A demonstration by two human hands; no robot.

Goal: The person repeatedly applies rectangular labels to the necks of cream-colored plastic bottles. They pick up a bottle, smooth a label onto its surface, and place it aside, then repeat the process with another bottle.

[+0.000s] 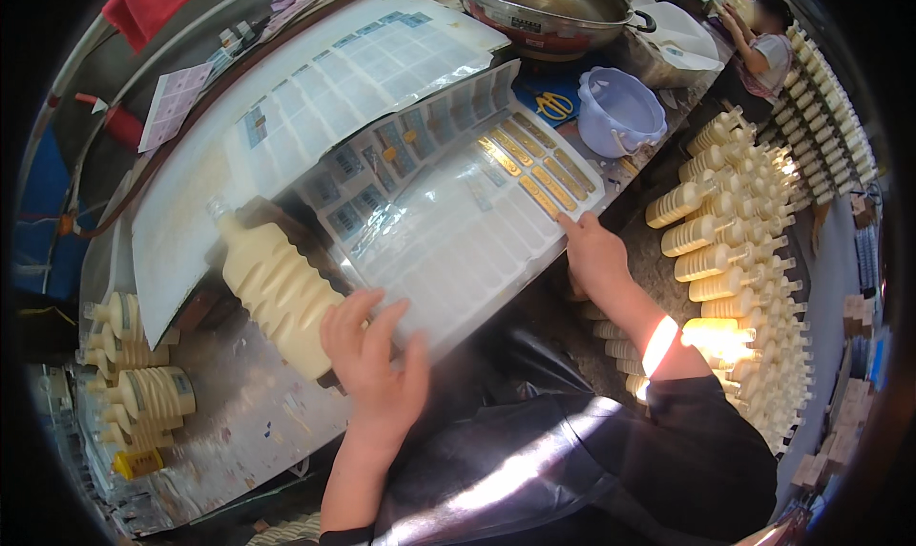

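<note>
A cream-coloured ribbed bottle (281, 298) with a clear neck lies on its side at the left of the bench. Just off its base, my left hand (377, 360) is open, its fingers apart and slightly blurred. My right hand (596, 255) is closed at the right edge of a sticker sheet (429, 250), thumb and forefinger at the lower end of a gold strip label (539, 196). More gold labels sit in rows on that sheet; its nearer part is bare, glossy backing. Behind it stands a bent-up sheet of blue and gold labels (382, 155).
A large white board (286, 116) slopes behind the sheets. Yellow-handled scissors (551, 105), a lilac bucket (620, 112) and a wide metal pan (544, 11) are at the back. Bottles (143, 398) lie stacked left; many more bottles (716, 231) fill the right. Another person (763, 54) sits far right.
</note>
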